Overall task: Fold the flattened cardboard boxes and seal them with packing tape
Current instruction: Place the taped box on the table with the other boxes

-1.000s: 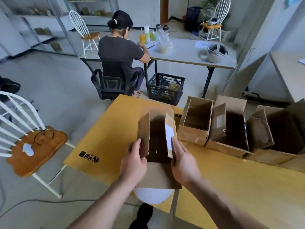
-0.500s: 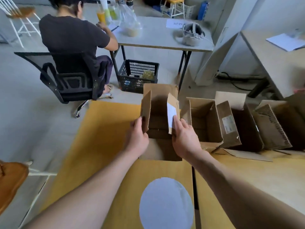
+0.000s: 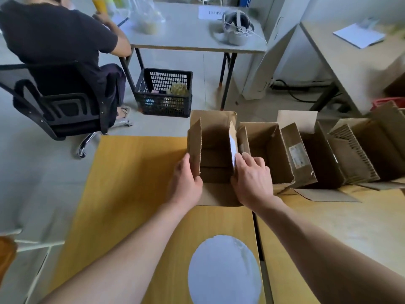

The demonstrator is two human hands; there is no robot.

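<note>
A small brown cardboard box (image 3: pixel 215 163) stands open-topped on the yellow wooden table (image 3: pixel 135 176), its side flaps upright. My left hand (image 3: pixel 186 183) grips the left side flap and wall, thumb inside the box. My right hand (image 3: pixel 252 181) holds the right side, fingers against the flap that carries a white label. The near flap lies flat on the table under my wrists. No tape roll is in view.
Three more erected open boxes (image 3: pixel 265 154) stand in a row to the right, touching the held one. A white round patch (image 3: pixel 224 270) covers the near table. Beyond the far edge, a person sits on a black chair (image 3: pixel 61 102) by a black basket (image 3: pixel 164 93).
The box slid away from me and to the right, up against the neighbouring open box. Both hands kept their hold on its sides. The view tilted further down.
</note>
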